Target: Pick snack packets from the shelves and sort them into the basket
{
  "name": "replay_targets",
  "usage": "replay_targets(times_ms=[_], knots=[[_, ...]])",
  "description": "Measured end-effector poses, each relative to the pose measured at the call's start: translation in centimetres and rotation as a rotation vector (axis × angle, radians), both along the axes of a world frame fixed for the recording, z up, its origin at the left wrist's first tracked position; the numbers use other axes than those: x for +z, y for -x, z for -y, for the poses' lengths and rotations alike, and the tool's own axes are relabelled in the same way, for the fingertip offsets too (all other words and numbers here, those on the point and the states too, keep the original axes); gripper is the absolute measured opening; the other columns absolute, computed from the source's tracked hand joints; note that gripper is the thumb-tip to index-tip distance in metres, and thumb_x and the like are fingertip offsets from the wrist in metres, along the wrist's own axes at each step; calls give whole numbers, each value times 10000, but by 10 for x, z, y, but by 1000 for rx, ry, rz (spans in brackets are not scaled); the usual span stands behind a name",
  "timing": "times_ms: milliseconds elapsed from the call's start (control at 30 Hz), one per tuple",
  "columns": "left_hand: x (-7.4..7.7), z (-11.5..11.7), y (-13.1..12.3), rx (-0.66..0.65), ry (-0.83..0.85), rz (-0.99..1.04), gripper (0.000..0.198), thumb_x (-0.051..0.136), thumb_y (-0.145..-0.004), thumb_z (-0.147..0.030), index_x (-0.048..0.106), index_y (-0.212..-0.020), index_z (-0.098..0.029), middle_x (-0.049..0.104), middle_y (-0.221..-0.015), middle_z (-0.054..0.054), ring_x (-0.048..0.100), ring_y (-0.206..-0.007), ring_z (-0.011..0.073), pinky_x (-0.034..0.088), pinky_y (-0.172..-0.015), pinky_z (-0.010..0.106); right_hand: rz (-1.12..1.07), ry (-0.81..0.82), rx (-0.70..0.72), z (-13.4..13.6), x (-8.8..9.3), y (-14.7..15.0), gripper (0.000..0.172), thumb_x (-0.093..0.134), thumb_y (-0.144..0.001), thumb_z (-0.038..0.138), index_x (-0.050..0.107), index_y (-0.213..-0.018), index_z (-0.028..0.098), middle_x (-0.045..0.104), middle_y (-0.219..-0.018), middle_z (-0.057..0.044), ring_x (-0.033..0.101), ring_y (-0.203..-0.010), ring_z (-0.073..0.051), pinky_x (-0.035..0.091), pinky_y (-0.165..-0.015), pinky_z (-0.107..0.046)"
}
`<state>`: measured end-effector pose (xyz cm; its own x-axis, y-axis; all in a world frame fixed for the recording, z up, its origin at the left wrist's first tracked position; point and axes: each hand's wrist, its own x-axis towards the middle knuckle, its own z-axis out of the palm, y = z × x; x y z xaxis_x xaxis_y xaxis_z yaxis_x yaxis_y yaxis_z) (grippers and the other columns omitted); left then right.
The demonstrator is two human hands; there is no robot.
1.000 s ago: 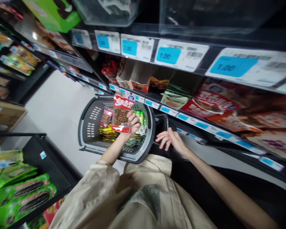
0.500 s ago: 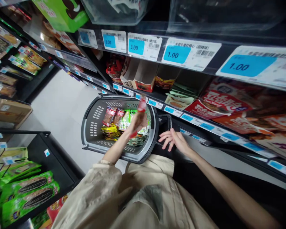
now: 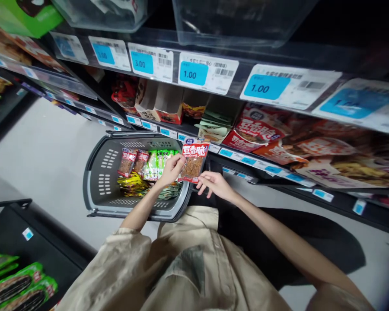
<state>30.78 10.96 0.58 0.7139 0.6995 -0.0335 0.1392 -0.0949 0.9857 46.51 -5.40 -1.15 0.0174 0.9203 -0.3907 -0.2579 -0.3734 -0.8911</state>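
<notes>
A red and clear snack packet (image 3: 195, 164) faces me upright over the right end of a grey shopping basket (image 3: 90, 190). My left hand (image 3: 171, 170) is closed on its left edge. At the lower right corner, my right hand (image 3: 215, 185) pinches the packet between thumb and forefinger, the other fingers loosely curled. Inside the basket lie two similar red packets (image 3: 128, 163), several green and white packets (image 3: 154, 165), yellow packets (image 3: 132, 185) and dull green packets (image 3: 170, 191), partly hidden by my left forearm.
Shelves with blue and white price tags (image 3: 208, 72) run along the front and right. Open cartons (image 3: 169, 103) and red snack bags (image 3: 256, 125) fill the low shelf. A black display stand (image 3: 29, 242) with green bags (image 3: 19, 289) is at lower left; pale floor (image 3: 48, 138) lies between.
My left hand has lifted and turned the snack packet from edge-on to face me. My right hand has moved in from beside the basket handle and taken its lower corner. The view has shifted right.
</notes>
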Motion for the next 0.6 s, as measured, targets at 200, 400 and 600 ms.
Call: replay_targets(times_ms=[200, 400, 600], knots=[[6, 2, 0, -219, -18, -61, 579, 521, -940, -733, 540, -735, -192, 450, -603, -41, 378, -542, 107, 306, -525, 246, 13, -31, 70, 2, -2, -2, 535, 736, -821, 672, 647, -914, 152, 671, -667, 9, 581, -415, -104, 461, -361, -212], [2, 4, 2, -314, 68, -66, 592, 651, -884, -706, 601, -667, -158, 496, -561, -33, 398, -529, 91, 286, -515, 227, 358, -340, 15, -2, -2, -4, 415, 790, -821, 530, 729, -927, 133, 749, -848, -37, 694, -775, -177, 578, -714, -288], [-6, 15, -8, -340, 316, 70, 914, 311, -764, -1015, 636, -744, -161, 539, -492, 9, 482, -416, 139, 392, -452, 273, 614, -558, 62, 0, 47, -29, 353, 823, -831, 417, 779, -1081, 171, 787, -995, -58, 731, -838, -193, 580, -793, -295]])
